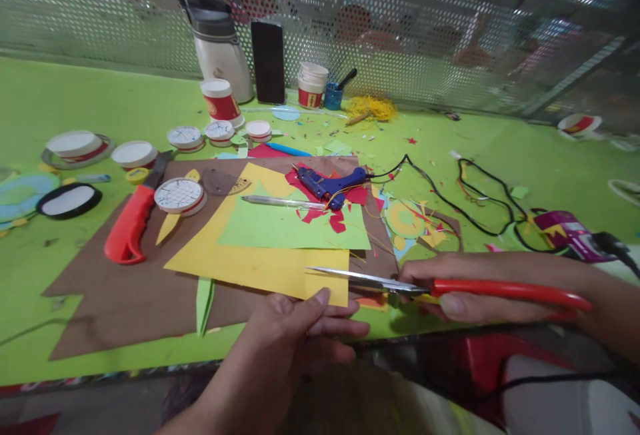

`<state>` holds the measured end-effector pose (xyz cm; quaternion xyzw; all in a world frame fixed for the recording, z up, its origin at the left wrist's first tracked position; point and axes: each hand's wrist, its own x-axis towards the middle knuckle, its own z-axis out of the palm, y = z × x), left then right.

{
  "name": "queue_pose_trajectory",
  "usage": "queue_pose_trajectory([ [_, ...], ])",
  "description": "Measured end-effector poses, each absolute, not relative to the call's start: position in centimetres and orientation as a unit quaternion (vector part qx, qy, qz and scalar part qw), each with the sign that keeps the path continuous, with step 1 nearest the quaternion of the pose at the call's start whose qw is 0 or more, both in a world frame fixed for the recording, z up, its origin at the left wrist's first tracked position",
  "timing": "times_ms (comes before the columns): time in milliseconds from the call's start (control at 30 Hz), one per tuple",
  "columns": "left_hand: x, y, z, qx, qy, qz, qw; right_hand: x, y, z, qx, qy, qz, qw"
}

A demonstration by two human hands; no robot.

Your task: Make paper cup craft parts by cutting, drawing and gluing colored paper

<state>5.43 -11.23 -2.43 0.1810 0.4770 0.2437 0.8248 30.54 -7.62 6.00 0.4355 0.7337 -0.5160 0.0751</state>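
My left hand point(295, 338) pinches the lower right edge of a yellow paper sheet point(270, 271), thumb on top and fingers underneath. In my right hand point(465, 295) is a pair of red-handled scissors point(500, 288), its blades pointing left. One blade lies over the sheet's right part; where the other blade's tip sits is hard to make out. A light green sheet point(295, 230) rests on the yellow one. On top of it are a clear-barrelled pen point(280, 202), red paper scraps point(337, 222) and a blue glue gun point(330, 185).
A brown board point(120, 315) lies beneath the papers. To the left are a red-handled knife point(131, 222) and several round lids point(180, 195). A white jug point(225, 62), a phone point(268, 62) and paper cups point(313, 85) stand behind. A black cord point(440, 195) runs rightward.
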Motion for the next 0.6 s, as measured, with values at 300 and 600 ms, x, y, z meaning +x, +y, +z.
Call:
queue_pose_trajectory([
  [300, 5.54, -11.16, -2.58, 0.185, 0.478, 0.238, 0.825, 30.58, -7.8, 5.83, 0.435, 0.741, -0.506, 0.074],
  [600, 5.56, -11.02, -1.98, 0.192, 0.479, 0.227, 0.826, 30.77, -7.84, 5.68, 0.434, 0.742, -0.505, 0.083],
])
